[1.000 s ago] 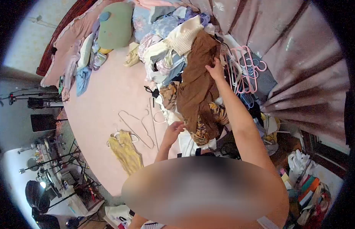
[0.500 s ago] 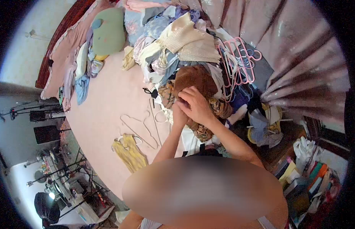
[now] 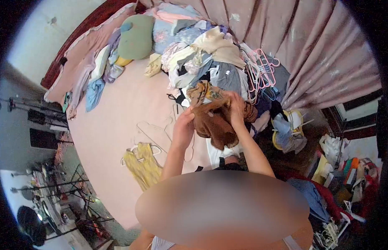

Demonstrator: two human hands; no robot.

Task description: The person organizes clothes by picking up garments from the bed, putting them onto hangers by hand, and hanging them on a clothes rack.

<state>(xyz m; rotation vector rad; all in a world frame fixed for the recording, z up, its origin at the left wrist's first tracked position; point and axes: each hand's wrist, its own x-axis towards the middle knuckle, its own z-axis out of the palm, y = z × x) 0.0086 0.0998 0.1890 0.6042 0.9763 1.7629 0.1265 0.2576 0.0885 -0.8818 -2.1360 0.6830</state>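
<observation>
Between my two hands a brown garment [image 3: 217,125] with patterned tan parts hangs bunched, over the near side of the clothes pile [image 3: 229,77]. My left hand [image 3: 184,125] grips its left edge, fingers closed on the cloth. On the other side my right hand [image 3: 238,110] pinches the upper right part; its fingertips are partly hidden by fabric. Thin wire hangers [image 3: 167,137] lie on the pink bed sheet [image 3: 114,112], left of my left hand. A yellow garment [image 3: 143,164] on a white hanger lies nearer to me.
Pink and white hangers [image 3: 264,73] are bunched right of the pile, beside the curtain [image 3: 323,50]. A green cushion [image 3: 136,37] rests at the bed's far end. On the floor at right stand a yellow-rimmed stool [image 3: 289,131] with cloth on it and bags [image 3: 333,148].
The brown garment has been drawn toward me off the pile and turned, its patterned part now at the top. My hands have moved apart, one to each side of it.
</observation>
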